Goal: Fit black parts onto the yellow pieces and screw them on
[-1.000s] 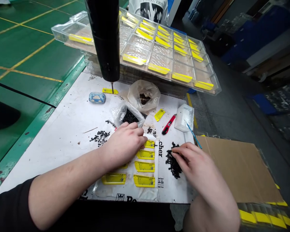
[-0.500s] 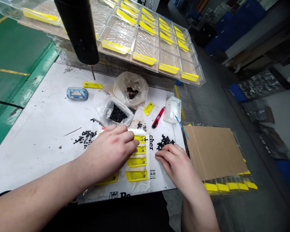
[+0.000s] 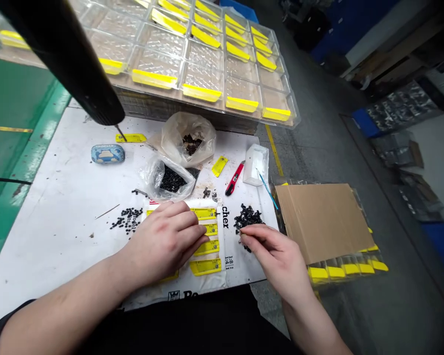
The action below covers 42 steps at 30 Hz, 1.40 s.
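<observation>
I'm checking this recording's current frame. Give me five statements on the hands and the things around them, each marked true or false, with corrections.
1. The right hand has its fingertips at a pile of black parts. True.
2. The left hand is inside a bag. False: the left hand is over the rows of yellow pieces.
3. The blue tin lies left of the red cutter in the picture. True.
4. The hanging black tool points at the white box. False: the black tool has its thin tip in front of a yellow piece near the blue tin.
5. The clear divided tray has yellow pieces in its compartments. True.
</observation>
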{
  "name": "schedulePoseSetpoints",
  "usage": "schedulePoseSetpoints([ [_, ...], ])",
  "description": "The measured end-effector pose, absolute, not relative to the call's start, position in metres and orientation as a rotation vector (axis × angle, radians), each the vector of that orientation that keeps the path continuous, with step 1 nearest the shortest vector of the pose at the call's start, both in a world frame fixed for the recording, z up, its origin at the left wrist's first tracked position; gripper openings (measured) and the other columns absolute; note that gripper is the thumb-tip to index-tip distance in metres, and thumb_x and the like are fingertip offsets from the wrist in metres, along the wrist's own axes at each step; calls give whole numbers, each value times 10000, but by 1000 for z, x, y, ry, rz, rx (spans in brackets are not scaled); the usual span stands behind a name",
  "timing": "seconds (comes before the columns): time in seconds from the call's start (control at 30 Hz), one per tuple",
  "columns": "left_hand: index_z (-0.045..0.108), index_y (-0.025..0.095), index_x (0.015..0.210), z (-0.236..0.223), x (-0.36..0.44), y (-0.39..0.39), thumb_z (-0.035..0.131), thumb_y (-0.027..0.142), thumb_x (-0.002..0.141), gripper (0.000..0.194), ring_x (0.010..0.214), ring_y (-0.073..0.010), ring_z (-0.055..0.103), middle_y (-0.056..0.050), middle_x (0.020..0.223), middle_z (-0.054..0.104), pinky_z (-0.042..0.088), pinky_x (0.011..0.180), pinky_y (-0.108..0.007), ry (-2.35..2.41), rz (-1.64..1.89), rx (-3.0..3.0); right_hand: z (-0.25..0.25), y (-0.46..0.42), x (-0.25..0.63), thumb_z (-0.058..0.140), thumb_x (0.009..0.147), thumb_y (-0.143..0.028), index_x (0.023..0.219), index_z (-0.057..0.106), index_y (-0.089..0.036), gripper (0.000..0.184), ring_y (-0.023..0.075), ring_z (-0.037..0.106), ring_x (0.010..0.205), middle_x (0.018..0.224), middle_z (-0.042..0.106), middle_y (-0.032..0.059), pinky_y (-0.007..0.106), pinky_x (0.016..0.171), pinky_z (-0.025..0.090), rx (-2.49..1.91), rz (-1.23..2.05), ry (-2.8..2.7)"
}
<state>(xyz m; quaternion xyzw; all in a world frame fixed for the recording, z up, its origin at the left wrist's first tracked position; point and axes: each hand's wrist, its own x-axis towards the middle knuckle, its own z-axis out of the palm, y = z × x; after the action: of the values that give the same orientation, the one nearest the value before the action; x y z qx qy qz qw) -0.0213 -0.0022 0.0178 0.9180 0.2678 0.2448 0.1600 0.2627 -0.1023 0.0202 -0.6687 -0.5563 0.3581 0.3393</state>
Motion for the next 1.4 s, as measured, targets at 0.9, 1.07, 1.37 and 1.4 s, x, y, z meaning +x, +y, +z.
schedulePoseSetpoints([
  [0.9,762,192,800,9,-16,-4,756,243,1014,220,937,-292,634,-70,860,722,398,781,-434,956,509,2849,-8,-83,223,585,1102,-268,1076,733,-238,153,228,760,979,1047,787,83,372,917,642,-1702,352,-2083],
  [1.07,768,193,815,10,-16,-3,778,253,1000,194,958,-309,632,-69,871,721,407,781,-443,902,473,2858,-13,-81,219,550,1114,-240,1070,699,-232,156,223,736,1007,1085,744,95,361,939,609,-1709,349,-2089],
  [1.37,778,189,794,8,-16,-1,803,168,949,159,976,-326,630,-81,871,723,398,775,-446,923,273,2806,-16,-81,218,557,1115,-249,1073,708,-243,157,235,741,1025,1083,753,88,364,936,606,-1718,357,-2091],
  [1.4,778,189,788,8,-16,-1,807,165,943,160,973,-327,631,-82,869,723,396,770,-446,932,263,2800,-15,-81,218,557,1114,-250,1071,712,-246,161,235,744,1021,1077,755,87,364,932,609,-1718,355,-2092],
])
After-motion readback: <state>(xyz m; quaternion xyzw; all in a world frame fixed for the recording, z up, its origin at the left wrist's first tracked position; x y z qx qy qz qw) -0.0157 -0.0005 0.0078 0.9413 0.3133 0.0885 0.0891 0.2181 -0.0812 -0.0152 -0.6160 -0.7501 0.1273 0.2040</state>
